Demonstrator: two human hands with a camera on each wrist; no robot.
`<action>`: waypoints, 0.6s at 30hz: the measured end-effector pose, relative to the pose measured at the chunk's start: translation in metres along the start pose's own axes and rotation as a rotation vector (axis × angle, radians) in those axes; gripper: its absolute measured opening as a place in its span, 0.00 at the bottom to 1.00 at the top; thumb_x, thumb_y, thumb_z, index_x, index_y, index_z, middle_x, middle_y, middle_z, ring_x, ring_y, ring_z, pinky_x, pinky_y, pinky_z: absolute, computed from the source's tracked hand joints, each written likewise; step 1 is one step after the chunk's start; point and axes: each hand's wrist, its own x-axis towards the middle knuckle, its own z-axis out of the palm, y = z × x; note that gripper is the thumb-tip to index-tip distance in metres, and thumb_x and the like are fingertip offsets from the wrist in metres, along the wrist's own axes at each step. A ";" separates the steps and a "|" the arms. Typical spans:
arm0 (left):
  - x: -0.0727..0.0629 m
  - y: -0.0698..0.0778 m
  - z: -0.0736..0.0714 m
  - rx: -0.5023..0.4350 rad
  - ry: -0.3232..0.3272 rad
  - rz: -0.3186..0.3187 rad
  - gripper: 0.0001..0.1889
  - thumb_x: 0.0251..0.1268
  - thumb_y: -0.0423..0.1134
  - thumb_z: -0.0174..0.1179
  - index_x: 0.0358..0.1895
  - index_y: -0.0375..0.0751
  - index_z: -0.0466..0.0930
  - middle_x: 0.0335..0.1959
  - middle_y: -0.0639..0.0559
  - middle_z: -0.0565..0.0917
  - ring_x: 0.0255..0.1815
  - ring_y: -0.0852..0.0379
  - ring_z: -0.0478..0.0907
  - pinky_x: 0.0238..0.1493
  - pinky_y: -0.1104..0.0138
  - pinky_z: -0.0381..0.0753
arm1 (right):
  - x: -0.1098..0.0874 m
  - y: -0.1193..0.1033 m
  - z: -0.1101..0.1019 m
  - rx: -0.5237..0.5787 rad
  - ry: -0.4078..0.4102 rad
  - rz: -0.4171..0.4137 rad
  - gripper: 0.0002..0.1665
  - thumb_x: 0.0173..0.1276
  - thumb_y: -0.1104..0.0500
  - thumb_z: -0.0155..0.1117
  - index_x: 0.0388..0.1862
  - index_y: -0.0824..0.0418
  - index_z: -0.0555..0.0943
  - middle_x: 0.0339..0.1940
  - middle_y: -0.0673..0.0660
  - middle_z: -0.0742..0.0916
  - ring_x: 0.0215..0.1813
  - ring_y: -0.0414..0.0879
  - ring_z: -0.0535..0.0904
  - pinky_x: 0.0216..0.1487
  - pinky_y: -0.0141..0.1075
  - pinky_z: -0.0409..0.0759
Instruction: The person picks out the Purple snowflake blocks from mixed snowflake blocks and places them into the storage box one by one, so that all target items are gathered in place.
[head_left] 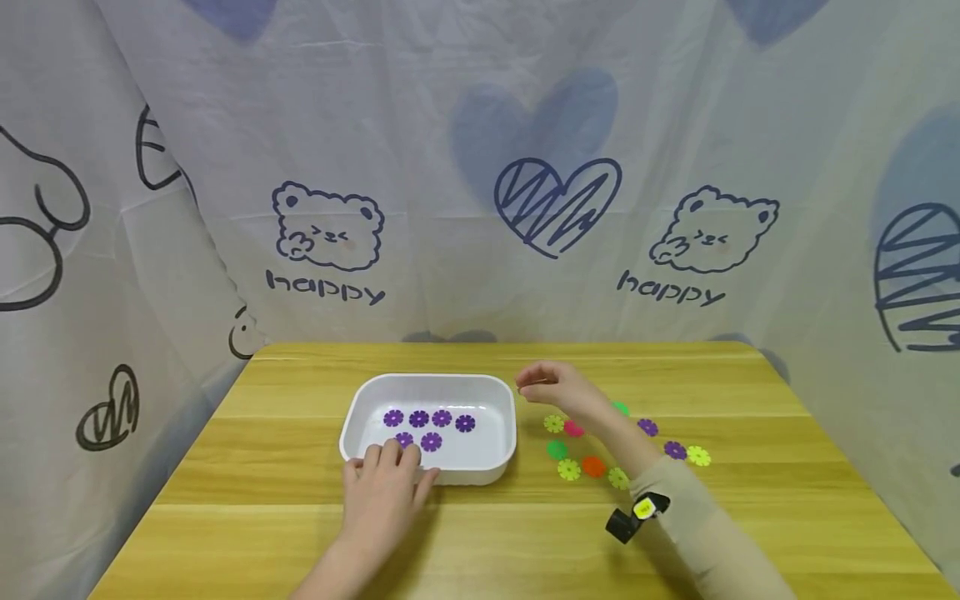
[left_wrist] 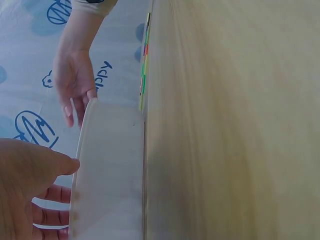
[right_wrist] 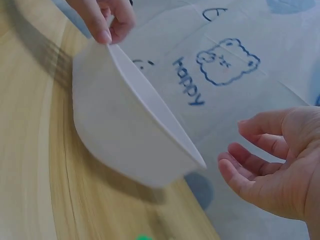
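Six purple discs (head_left: 442, 418) lay in tray (head_left: 476, 477), left hand (head_left: 381, 492) pinching rim; right hand (head_left: 561, 390) empty, fingers loosely parted. Purple-gathering seemed underway; next move likely called for loose purples (head_left: 675, 450), four o'clock of it.

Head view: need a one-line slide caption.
Left hand grips the rim of a white tray of purple discs; right hand hovers beside it, mixed-colour discs on the table.

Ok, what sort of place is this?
Probably an improvised recording booth: a wood-grain table, printed cloth hanging on three sides, and a small camera-like device on the right sleeve. Home or studio, I can't tell.
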 end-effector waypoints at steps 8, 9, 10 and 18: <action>0.001 0.000 0.000 -0.002 0.006 0.006 0.18 0.58 0.56 0.65 0.35 0.45 0.74 0.31 0.50 0.74 0.35 0.51 0.69 0.44 0.51 0.69 | -0.014 0.026 -0.032 -0.047 0.083 0.017 0.23 0.71 0.58 0.59 0.59 0.72 0.73 0.59 0.73 0.78 0.58 0.60 0.77 0.63 0.52 0.75; 0.001 0.000 0.000 -0.002 0.006 0.006 0.18 0.59 0.56 0.65 0.35 0.45 0.74 0.31 0.50 0.74 0.35 0.51 0.69 0.45 0.51 0.69 | -0.015 0.030 -0.036 -0.042 0.092 0.023 0.23 0.71 0.58 0.59 0.59 0.72 0.73 0.59 0.73 0.77 0.58 0.61 0.77 0.63 0.52 0.75; 0.001 0.000 0.000 -0.001 0.005 0.006 0.18 0.59 0.56 0.65 0.35 0.45 0.74 0.31 0.50 0.74 0.35 0.51 0.69 0.45 0.51 0.69 | -0.015 0.034 -0.039 -0.038 0.101 0.027 0.23 0.71 0.59 0.59 0.59 0.73 0.72 0.59 0.74 0.77 0.58 0.62 0.76 0.63 0.52 0.75; 0.001 0.000 0.000 -0.002 -0.011 0.002 0.17 0.59 0.56 0.64 0.35 0.46 0.74 0.32 0.51 0.74 0.35 0.52 0.69 0.44 0.52 0.69 | -0.018 0.065 -0.062 -0.072 0.207 0.042 0.22 0.71 0.63 0.58 0.58 0.74 0.72 0.54 0.72 0.79 0.53 0.58 0.78 0.56 0.48 0.79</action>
